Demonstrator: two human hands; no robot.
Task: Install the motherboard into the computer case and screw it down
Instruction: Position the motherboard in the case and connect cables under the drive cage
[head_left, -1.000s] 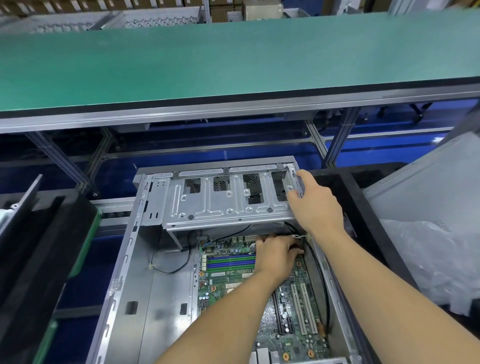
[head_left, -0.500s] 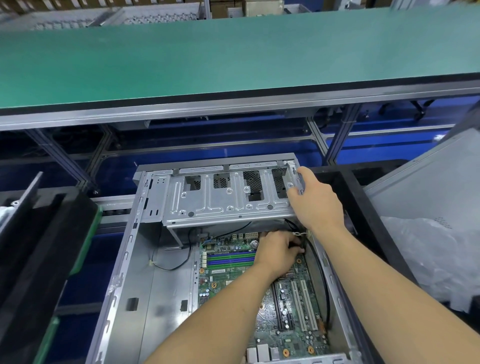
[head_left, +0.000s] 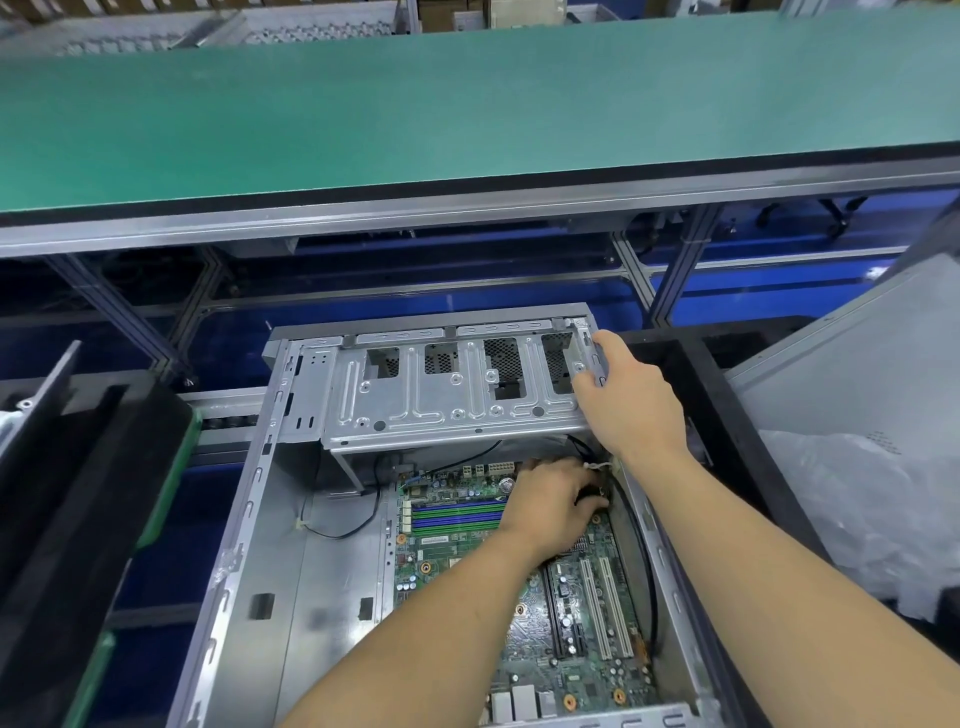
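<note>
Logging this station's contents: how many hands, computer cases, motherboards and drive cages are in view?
Bare hands: 2 (left hand, right hand)
Open grey metal computer case: 1
Green motherboard: 1
Silver metal drive cage: 1
Total: 5

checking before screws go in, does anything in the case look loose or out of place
The drive cage sits tilted up, the right hand gripping its corner. A black cable hangs loose along the right wall beside the motherboard.
</note>
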